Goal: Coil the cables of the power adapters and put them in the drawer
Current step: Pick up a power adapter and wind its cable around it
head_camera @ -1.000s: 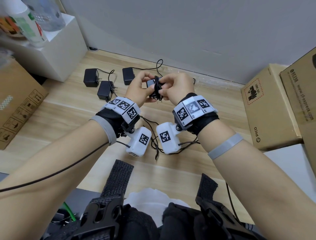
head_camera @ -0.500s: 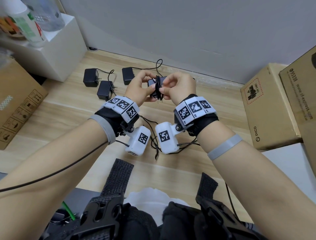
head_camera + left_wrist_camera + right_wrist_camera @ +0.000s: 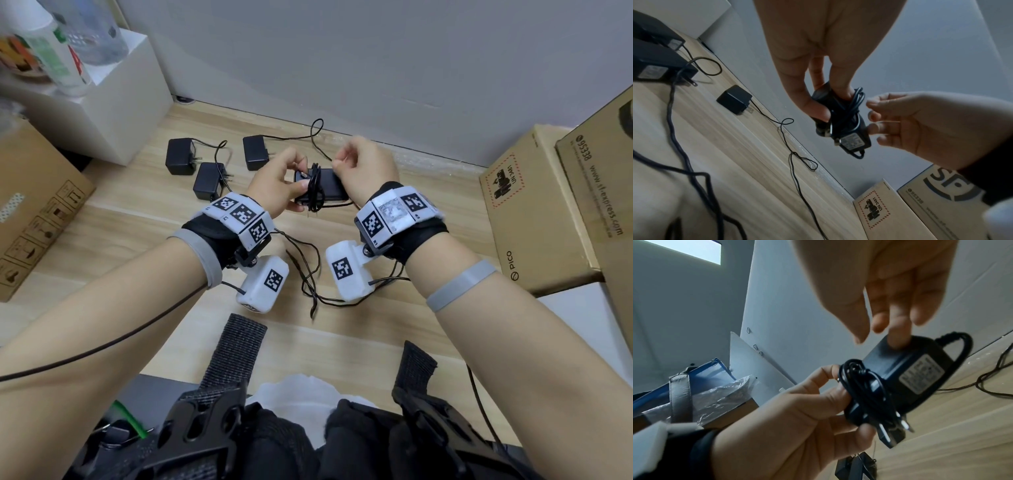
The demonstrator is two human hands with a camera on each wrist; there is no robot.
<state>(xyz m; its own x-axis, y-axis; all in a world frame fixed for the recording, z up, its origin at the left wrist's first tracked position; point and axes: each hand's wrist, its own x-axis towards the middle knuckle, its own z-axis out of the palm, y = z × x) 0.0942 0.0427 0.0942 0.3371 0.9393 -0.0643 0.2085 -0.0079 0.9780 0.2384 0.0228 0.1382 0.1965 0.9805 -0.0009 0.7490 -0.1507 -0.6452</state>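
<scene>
Left hand (image 3: 277, 185) grips the wrapped adapter (image 3: 320, 188) above the wooden desk (image 3: 411, 219); right hand (image 3: 366, 168), fingers loosely curled, has lifted off it since the earlier frame. Three adapters (image 3: 180, 161) lie uncoiled at far left; no drawer visible.

Left wrist view: cable (image 3: 856, 104) loops round the body.

Right wrist view: one right finger seems to touch the adapter.
</scene>
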